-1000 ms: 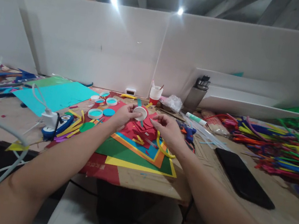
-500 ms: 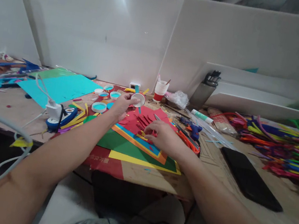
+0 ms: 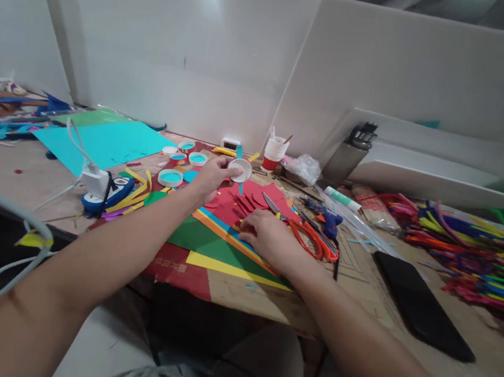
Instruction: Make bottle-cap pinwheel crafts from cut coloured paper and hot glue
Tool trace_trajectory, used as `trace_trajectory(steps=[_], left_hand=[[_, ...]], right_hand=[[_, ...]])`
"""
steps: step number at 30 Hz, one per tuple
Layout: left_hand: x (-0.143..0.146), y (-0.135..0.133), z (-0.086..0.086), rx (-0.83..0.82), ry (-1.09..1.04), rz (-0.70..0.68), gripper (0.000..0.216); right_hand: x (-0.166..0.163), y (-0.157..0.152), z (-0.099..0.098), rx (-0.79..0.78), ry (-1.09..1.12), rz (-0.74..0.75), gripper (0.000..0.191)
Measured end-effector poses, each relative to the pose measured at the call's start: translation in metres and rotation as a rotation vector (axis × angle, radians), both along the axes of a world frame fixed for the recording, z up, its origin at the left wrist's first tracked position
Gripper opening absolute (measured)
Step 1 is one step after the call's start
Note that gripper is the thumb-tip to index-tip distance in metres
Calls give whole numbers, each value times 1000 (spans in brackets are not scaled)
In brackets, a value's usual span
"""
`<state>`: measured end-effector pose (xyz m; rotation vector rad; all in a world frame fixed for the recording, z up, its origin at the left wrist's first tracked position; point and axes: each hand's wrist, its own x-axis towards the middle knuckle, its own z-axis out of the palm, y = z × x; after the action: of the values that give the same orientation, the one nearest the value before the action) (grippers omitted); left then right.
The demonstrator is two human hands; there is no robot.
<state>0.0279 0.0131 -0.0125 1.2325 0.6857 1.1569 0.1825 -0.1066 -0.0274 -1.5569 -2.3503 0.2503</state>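
Note:
My left hand [image 3: 215, 177] is closed on the edge of a small white round cup piece [image 3: 240, 171], held up above the papers. Blue and yellow strips show around it; whether all are fixed to it I cannot tell. My right hand [image 3: 265, 232] rests low over the stacked coloured sheets, fingers curled together; what they pinch, if anything, is hidden. Just beyond its fingers lie cut red paper pieces [image 3: 244, 203] on a red sheet [image 3: 275, 193]. Orange-handled scissors [image 3: 308, 239] lie right beside this hand.
White rings with blue inside, such as this ring [image 3: 170, 177], stand at the left. A paper cup [image 3: 274, 154] holds sticks at the back. To the right are a blue glue gun [image 3: 330, 222], a glue stick [image 3: 342, 199], a black phone [image 3: 422, 305] and pipe cleaners [image 3: 486, 251].
My right hand has moved slightly down over the sheets, its fingers now covering the small yellow piece seen before. My left hand still holds the cup piece; the view has shifted slightly.

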Motion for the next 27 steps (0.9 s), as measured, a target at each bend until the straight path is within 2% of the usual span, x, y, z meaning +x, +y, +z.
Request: trace_trajectory(steps=[7, 12, 20, 23, 27], left_hand=[[2, 0, -1, 13, 12, -8, 31], [3, 0, -2, 20, 8, 4, 31], [3, 0, -1, 10, 13, -1, 33], [3, 0, -1, 17, 24, 7, 32], [3, -1, -1, 37, 33, 17, 29]], right_hand=[[-5, -2, 3, -27, -10, -88, 12], [-5, -1, 2, -44, 6, -70, 3], [-3, -4, 0, 9, 17, -16, 10], [0, -3, 0, 25, 41, -3, 3], [3, -3, 4, -21, 46, -22, 10]])
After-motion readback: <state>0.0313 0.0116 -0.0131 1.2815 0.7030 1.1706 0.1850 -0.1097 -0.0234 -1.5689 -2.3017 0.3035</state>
